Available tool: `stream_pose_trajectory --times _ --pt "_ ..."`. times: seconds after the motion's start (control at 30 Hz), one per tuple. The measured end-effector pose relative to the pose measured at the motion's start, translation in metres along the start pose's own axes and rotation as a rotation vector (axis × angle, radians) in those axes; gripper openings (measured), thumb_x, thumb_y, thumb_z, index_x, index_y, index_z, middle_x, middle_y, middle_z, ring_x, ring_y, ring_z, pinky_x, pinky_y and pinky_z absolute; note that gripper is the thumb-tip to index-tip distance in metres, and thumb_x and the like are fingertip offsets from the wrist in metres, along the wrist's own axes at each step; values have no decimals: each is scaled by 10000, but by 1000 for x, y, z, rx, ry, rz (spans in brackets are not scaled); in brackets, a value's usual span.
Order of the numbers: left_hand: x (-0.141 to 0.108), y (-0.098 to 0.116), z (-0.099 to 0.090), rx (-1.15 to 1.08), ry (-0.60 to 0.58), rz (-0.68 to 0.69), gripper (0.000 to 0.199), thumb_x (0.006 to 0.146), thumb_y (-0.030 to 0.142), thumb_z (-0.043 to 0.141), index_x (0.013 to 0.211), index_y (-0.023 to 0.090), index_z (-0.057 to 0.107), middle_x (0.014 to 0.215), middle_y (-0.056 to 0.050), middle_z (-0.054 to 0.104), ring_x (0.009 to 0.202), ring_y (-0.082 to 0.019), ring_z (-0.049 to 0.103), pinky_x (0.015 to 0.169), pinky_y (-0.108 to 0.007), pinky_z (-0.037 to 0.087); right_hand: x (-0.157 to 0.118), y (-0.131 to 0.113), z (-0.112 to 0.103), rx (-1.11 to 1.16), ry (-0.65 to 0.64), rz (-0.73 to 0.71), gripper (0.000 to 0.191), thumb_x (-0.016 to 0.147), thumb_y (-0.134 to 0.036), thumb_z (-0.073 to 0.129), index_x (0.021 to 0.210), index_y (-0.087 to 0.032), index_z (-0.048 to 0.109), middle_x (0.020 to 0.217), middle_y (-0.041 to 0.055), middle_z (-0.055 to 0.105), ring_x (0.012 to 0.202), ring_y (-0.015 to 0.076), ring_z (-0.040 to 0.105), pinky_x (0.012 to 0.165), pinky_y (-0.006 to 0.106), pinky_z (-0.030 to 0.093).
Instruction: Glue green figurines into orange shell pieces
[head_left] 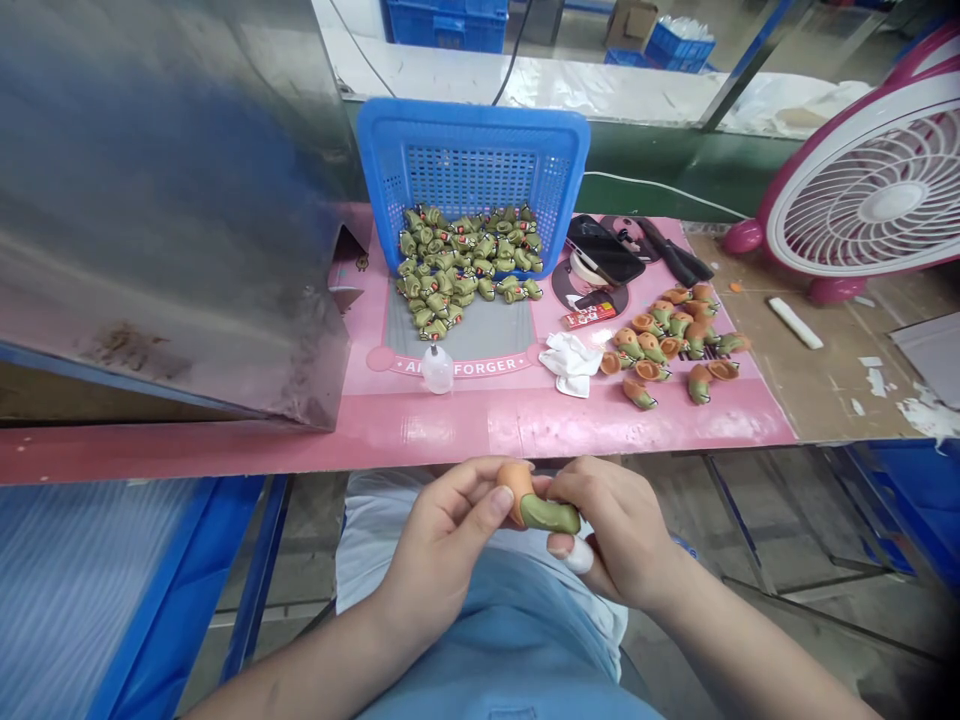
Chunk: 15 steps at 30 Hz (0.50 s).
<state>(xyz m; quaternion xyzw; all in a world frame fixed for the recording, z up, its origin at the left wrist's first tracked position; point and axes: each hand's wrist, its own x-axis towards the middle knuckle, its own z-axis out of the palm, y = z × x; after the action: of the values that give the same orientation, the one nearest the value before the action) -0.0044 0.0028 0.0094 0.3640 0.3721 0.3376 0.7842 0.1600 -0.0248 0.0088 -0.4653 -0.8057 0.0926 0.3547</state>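
Closest in: the left hand (pixel 442 540) and right hand (pixel 619 530) are both closed on an orange-and-green moulded piece (pixel 541 503), held between them above the lap. The left hand's thumb and fingers pinch the orange, cup-like end; the right hand's fingers wrap the curved green part from the far side. One finger on the right hand wears a white wrap (pixel 579 555), possibly tape or a finger cot; material unclear at this view.

Just beyond the hands runs the front edge of the pink-covered worktop (pixel 390 437). Ahead of the left hand, a small clear squeeze bottle (pixel 437 370) stands near that edge, with a heap of green moulded pieces (pixel 439 290) spilling from a blue plastic basket (pixel 472 150). Ahead of the right hand lie a crumpled white cloth (pixel 571 363) and loose orange-and-green pieces (pixel 660 345).

Risk, judged: the piece is held clear of the worktop, so a slipped pinch could drop it into the lap or to the floor. The wrapped finger may reduce grip and feel. A reach forward could tip the bottle, which stands close to the edge, or scatter the loose pieces.

Farthest right, a pink-and-white fan (pixel 874 190).
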Motion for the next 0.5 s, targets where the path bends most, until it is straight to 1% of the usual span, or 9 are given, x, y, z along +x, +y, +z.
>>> stream_pose_trajectory --times 0.07,0.17,0.23,0.33,0.5 --pt "-1 0 2 -11 17 12 174 826 274 566 977 215 631 825 5 660 799 -98 589 778 -198 461 2 1 1 -67 -19 -15 382 920 -424 274 770 -145 486 597 22 483 522 128 417 485 254 323" --pt "-2 -2 4 -33 30 24 176 833 266 557 983 222 639 938 -13 679 925 -127 595 840 -209 454 5 0 0 -118 -57 2 423 932 -407 222 682 -158 457 569 15 458 503 125 382 485 266 278" --pt "-3 -3 4 -46 32 26 181 839 269 548 992 224 635 982 -20 677 966 -144 592 849 -221 457 6 -1 -1 -131 -77 20 437 934 -411 209 677 -158 456 573 15 466 506 125 385 492 270 268" --pt "-4 -6 3 -39 39 29 181 850 270 531 996 226 629 1013 -22 674 965 -147 599 845 -226 463 6 -2 -1 -133 -106 37 444 935 -422 201 687 -159 458 589 15 485 522 124 399 505 266 269" --pt "-4 -8 2 -16 30 37 187 851 261 530 1009 222 625 1045 -30 668 1009 -164 590 859 -237 471 4 0 1 -115 -118 57 441 937 -425 196 704 -156 457 607 20 495 537 124 415 513 259 273"
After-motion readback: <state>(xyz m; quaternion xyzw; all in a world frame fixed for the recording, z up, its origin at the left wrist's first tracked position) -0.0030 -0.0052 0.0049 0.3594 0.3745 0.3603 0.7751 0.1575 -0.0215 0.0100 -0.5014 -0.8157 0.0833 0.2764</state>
